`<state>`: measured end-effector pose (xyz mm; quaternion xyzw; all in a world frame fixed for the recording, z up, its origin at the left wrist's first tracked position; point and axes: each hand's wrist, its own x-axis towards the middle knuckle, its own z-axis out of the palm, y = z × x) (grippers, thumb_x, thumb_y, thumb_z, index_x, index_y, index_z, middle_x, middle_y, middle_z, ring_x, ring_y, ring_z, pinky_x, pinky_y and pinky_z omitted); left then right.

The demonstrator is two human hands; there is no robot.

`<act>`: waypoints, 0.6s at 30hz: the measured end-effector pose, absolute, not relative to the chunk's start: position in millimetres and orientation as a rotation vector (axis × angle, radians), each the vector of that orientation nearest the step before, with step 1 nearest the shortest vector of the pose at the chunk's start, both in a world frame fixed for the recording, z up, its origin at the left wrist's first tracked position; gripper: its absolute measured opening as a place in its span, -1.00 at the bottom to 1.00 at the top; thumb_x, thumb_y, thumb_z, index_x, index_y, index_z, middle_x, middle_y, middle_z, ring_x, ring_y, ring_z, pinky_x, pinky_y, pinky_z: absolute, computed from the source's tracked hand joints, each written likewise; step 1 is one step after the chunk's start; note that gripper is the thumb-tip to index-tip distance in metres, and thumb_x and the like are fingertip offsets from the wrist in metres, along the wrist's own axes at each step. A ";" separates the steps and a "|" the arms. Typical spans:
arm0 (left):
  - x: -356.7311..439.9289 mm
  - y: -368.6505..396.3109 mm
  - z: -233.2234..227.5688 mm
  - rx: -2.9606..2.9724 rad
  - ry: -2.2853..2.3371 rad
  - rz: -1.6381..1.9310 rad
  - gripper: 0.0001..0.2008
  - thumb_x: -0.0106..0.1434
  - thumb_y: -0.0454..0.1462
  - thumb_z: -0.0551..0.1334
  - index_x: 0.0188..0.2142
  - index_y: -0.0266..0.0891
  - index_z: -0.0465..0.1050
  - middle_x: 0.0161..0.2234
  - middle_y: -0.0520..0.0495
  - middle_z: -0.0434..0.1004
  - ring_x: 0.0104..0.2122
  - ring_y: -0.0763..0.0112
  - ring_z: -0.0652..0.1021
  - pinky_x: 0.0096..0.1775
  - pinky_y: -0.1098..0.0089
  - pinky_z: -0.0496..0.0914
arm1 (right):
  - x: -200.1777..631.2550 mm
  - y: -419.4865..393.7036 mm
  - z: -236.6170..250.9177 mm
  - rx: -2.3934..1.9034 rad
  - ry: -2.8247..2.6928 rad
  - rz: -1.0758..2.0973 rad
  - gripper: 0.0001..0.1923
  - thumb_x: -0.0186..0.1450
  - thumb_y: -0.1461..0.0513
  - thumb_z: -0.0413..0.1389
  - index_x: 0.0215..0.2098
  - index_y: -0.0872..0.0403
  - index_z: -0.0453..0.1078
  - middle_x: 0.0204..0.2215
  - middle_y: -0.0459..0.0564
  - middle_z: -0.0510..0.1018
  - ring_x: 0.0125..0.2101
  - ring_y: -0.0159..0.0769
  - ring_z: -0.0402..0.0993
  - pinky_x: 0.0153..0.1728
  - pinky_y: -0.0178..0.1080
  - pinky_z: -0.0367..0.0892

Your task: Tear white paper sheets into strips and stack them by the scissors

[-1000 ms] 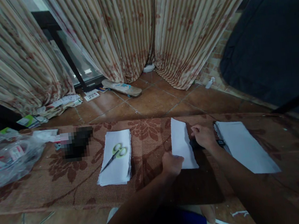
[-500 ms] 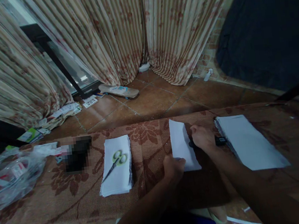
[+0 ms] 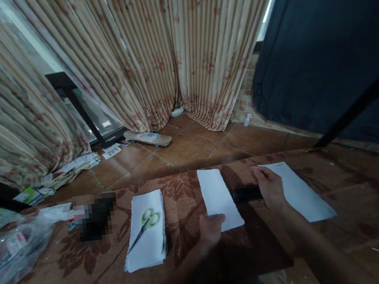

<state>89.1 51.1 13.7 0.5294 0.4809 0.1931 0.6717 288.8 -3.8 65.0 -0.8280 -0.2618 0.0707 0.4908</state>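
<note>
My left hand (image 3: 211, 228) is closed on the near left edge of a white sheet of paper (image 3: 219, 198), thumb on top. The sheet lies partly over a dark flat area (image 3: 259, 248). My right hand (image 3: 272, 187) is curled, its fingertips at the upper left corner of a white paper pile (image 3: 305, 192). What those fingers hold, if anything, is hidden. A black elongated object (image 3: 246, 194) lies between the sheet and my right hand, which covers its right end. To the left, green-handled scissors (image 3: 147, 222) rest on a stack of cut paper (image 3: 147, 251).
A brown patterned cloth (image 3: 186, 233) covers the low surface. A clear plastic bag (image 3: 25, 238) and a blurred black item (image 3: 97, 216) lie left. Beyond, on the tiled floor, are a skateboard (image 3: 148, 138), papers (image 3: 72, 166) and a small bottle (image 3: 247, 120). Curtains (image 3: 148, 51) hang behind.
My right hand has moved right, from beside the sheet to the corner of the right paper pile. My left hand stays on its sheet. The camera view has tilted up and shifted right.
</note>
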 end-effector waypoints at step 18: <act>56.9 12.3 37.0 1.169 0.865 0.222 -0.73 -0.05 -0.14 0.35 -0.41 -0.29 0.47 -0.53 -0.05 0.52 -0.55 0.40 0.52 -0.50 0.46 0.32 | 302.4 -128.9 57.8 -2.161 -0.656 0.256 -0.62 0.15 -0.05 0.02 -0.54 0.06 0.42 -0.72 -0.12 0.39 -0.64 -0.29 0.30 -0.60 -0.29 0.15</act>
